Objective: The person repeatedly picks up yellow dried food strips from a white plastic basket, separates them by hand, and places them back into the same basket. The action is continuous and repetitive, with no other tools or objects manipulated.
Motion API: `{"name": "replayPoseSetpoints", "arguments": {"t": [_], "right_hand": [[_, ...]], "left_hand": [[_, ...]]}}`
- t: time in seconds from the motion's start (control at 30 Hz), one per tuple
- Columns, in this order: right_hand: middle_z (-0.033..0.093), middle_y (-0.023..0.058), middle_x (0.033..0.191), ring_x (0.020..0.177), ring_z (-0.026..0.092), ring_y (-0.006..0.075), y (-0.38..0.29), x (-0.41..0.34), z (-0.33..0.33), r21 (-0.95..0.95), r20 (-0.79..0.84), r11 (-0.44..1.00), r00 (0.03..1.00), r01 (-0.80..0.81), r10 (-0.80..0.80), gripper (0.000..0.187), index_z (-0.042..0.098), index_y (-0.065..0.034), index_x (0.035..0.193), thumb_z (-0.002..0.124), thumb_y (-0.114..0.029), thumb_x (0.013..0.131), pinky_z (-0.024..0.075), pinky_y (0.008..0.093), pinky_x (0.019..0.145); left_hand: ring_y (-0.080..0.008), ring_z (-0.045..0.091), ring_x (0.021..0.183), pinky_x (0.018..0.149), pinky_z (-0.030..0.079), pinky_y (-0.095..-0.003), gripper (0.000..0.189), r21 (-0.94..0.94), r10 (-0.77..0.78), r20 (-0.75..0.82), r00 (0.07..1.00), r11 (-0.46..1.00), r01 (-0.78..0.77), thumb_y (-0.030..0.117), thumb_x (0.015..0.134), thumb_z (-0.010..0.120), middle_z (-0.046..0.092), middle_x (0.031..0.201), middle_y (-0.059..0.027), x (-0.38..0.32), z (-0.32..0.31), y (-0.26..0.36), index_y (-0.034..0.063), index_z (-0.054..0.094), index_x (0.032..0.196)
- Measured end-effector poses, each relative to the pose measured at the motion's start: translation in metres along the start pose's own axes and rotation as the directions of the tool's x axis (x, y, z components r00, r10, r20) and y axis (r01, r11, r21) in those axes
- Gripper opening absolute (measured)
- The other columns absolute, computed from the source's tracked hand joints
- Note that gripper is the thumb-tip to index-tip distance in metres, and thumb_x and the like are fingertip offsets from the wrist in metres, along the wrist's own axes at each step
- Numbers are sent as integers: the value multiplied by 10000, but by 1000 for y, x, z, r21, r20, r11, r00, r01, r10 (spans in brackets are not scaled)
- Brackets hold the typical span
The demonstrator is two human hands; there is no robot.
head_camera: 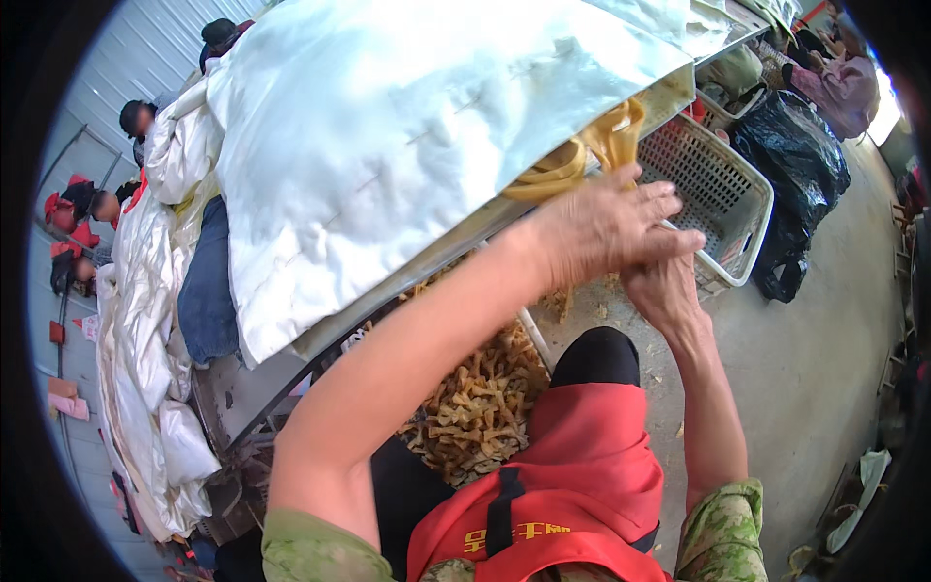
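Note:
My left hand reaches across in front of me, blurred, its fingers extended over the fingers of my right hand. The two hands meet close to the table's edge. The right fingers are mostly covered by the left hand, and the left palm faces away, so anything held between them is hidden. Just beyond the left hand, broad soft yellow strips, like tofu skin, stick out from under a white cloth cover. Below my left forearm lies a heap of short yellow-brown knotted pieces, beside my knee.
A pale perforated plastic basket stands right of the hands, with a black plastic bag beside it. The metal table edge runs diagonally under the cover. Several people sit along the far side; another person is at upper right.

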State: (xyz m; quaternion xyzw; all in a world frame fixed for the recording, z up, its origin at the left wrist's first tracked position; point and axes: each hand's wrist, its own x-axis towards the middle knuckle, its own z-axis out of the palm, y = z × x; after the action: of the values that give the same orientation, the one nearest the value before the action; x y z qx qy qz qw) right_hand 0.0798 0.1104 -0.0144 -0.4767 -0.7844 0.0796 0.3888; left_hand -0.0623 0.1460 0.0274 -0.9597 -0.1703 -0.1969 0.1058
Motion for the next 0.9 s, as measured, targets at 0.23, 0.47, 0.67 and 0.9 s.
{"name": "replayPoseSetpoints", "arguments": {"t": [0.23, 0.47, 0.67, 0.9], "right_hand": [[485, 106, 588, 491, 479, 270, 1, -105, -74, -100, 65, 994, 997, -30, 37, 140, 523, -41, 638, 659, -57, 663, 368, 357, 456], [521, 215, 745, 612, 509, 377, 100, -317, -182, -411, -79, 855, 947, -315, 311, 67, 534, 34, 805, 566, -23, 792, 390, 383, 524], [585, 192, 734, 686, 588, 369, 148, -516, -239, -644, -281, 270, 549, -716, 787, 216, 596, 34, 919, 503, -160, 896, 438, 415, 592], [596, 192, 1110, 1040, 568, 297, 185, -320, -83, -368, 264, 570, 506, -734, 821, 402, 571, -21, 1152, 612, -211, 801, 445, 379, 883]], "left_hand": [[-158, 485, 653, 792, 522, -238, 213, 204, -128, -11, 992, 971, 127, 110, 877, 490, 463, 647, -52, -19, 27, -84, 72, 454, 670], [-199, 531, 834, 803, 501, -314, 52, 109, -161, -169, 972, 977, 181, 61, 785, 574, 509, 809, -47, -25, 25, -79, 40, 541, 819], [-198, 537, 868, 888, 498, -276, 55, 60, -210, -166, 964, 973, 222, 69, 800, 556, 528, 818, -47, -23, 24, -73, 40, 571, 844], [-211, 573, 909, 893, 523, -305, 191, 51, -330, -7, 944, 942, 330, 51, 827, 518, 557, 986, -84, -25, 31, -73, 53, 590, 1004]]}}
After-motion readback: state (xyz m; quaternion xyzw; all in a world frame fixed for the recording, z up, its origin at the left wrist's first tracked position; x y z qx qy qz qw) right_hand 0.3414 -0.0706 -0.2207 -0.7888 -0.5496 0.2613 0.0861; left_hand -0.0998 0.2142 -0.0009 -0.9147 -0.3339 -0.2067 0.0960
